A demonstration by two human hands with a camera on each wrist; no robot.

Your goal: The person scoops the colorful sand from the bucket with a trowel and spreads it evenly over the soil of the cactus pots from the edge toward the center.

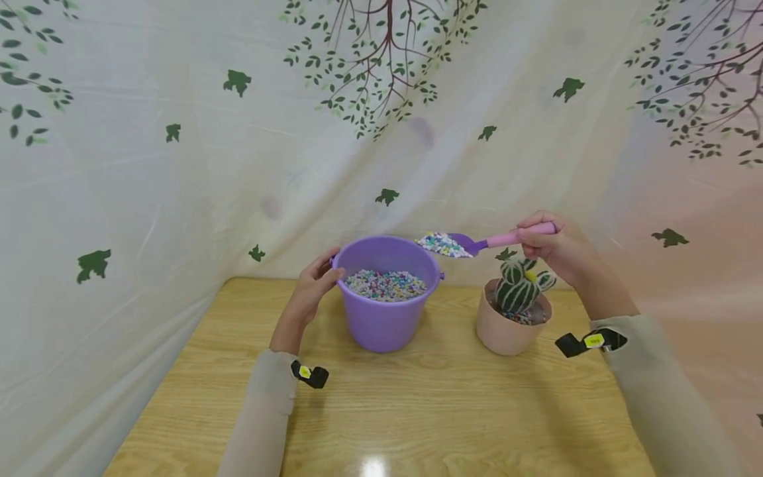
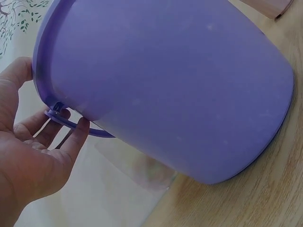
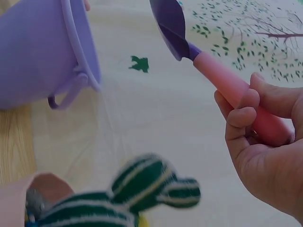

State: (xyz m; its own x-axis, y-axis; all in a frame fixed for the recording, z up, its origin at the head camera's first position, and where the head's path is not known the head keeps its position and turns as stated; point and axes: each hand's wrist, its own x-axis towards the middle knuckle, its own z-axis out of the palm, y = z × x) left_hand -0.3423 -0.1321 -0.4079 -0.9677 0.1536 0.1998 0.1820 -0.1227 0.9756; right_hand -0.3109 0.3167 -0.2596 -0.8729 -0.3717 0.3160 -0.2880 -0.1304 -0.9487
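Note:
A purple bucket [image 1: 384,324] stands on the table, partly filled with small multicoloured pebbles [image 1: 387,285]. My left hand [image 1: 312,285] holds it at the left of its rim, thumb at the edge and fingers by the handle [image 2: 102,133]. In my right hand [image 1: 551,245] is a toy shovel with a pink grip [image 3: 229,82] and a purple blade [image 3: 170,28]. Heaped on that blade are more pebbles [image 1: 443,245], up beside the bucket's right rim. Below the right hand stands a striped green cactus [image 1: 516,291] in a pale pink pot [image 1: 509,336], some pebbles at its base.
The wooden table [image 1: 381,397] ends at the back against a pale cloth [image 1: 334,146] printed with branches and green leaves. Pot and bucket stand side by side near that back edge, with a gap between them.

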